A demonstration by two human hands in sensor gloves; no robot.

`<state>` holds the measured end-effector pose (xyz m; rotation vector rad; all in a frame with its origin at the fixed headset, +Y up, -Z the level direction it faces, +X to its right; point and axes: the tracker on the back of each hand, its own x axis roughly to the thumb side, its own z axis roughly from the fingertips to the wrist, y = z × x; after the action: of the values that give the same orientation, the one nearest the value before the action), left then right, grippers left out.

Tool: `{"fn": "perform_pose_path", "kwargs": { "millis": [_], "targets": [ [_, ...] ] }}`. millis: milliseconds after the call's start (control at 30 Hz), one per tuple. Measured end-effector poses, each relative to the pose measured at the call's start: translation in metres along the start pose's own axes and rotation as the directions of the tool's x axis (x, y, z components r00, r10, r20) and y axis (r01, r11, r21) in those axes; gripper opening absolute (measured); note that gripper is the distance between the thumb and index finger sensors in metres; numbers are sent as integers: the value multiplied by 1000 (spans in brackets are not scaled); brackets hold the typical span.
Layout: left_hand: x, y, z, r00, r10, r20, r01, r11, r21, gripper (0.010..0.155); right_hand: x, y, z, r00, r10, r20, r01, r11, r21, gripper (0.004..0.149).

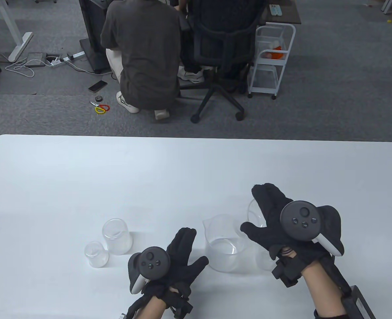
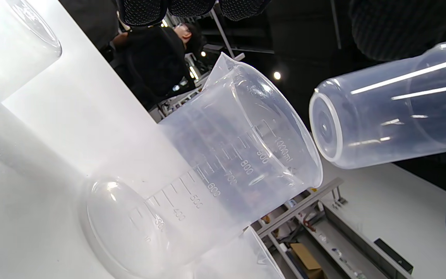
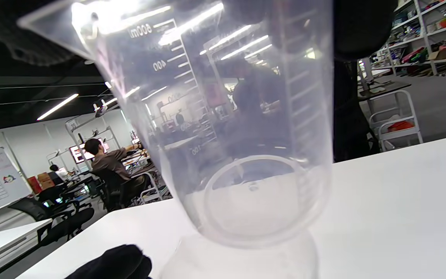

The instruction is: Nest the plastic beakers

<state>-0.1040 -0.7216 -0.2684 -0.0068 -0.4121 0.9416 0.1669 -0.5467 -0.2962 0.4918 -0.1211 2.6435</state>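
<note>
Four clear plastic beakers are on or above the white table [image 1: 196, 166]. A small beaker [image 1: 96, 254] and a medium beaker [image 1: 117, 236] stand at the left. A large 1000 ml beaker [image 1: 226, 247] stands upright in the middle and also shows in the left wrist view [image 2: 238, 155]. My right hand [image 1: 254, 212] grips a 600 ml beaker [image 1: 251, 219] and holds it tilted in the air, just right of the large one's rim [image 2: 393, 112] [image 3: 238, 135]. My left hand [image 1: 192, 246] rests open on the table, left of the large beaker, touching nothing.
The table's far edge [image 1: 196, 137] borders grey carpet. A crouching person [image 1: 143, 56] and an office chair [image 1: 222, 50] are beyond it. The medium beaker also shows at the top left of the left wrist view [image 2: 14, 42].
</note>
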Motion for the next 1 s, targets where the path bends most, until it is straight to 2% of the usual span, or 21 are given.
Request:
{"fn": "perform_pose_path", "kwargs": {
  "millis": [333,600,833,1000],
  "targets": [
    [-1,0,-1,1000,-1,-2,1,1000,-2,87,14,52,-21,997,76,27,-78,992,103,90],
    [-1,-1,0,1000,-2,-4,2,1000,-7,87,15,99,-28,970,234,68,-242,958,155,90],
    [-3,-1,0,1000,-4,-16,4,1000,-3,87,14,119,-31,964,255,78,-266,946,185,90],
    [-2,6,-1,999,0,-32,1,1000,23,87,8,123,-29,971,229,62,-237,956,175,89]
  ]
}}
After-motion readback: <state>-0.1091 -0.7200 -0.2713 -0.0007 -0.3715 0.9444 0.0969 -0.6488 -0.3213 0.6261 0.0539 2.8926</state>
